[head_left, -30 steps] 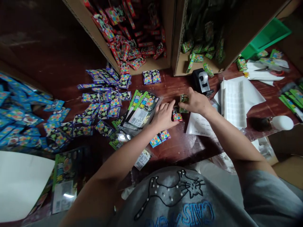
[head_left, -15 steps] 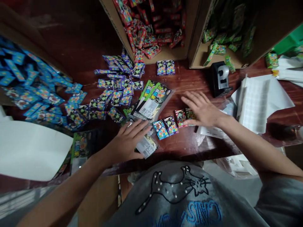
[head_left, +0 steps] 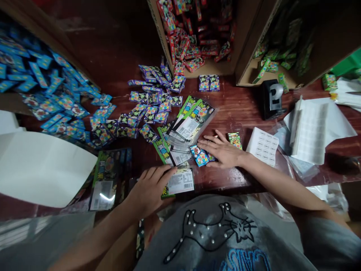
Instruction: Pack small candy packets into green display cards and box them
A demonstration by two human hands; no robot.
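Sliding in over the last half sec, R grip [head_left: 224, 151] now lies flat, palm down w/ fingers spread, over the row of small packs that sat bare beside it before. Only two show now: blue pack [head_left: 199, 156] poking out under its fingertips, and green pack [head_left: 234, 139] just past the knuckles on the far side. The rest are hidden under the palm. So R grip is open, covering or pressing, not pinching anything.

L grip [head_left: 149, 188] has drawn the clear bag [head_left: 182, 181] back to the near edge of the worktop [head_left: 237, 109]. Its fingers lie over the bag's left end w/ the thumb out of sight, so can't tell if the bag is pinched or just held down. Reads as packs gathered under one grip & bag brought close by the other.

Bag is flat & see-through, white barcode label facing up, green strip along its near-left corner, lying just right of L grip's fingertips. Stack of like bags [head_left: 191, 122] fans out just beyond both grips. Label sheet [head_left: 263, 145] sits right of R grip, not touching it.
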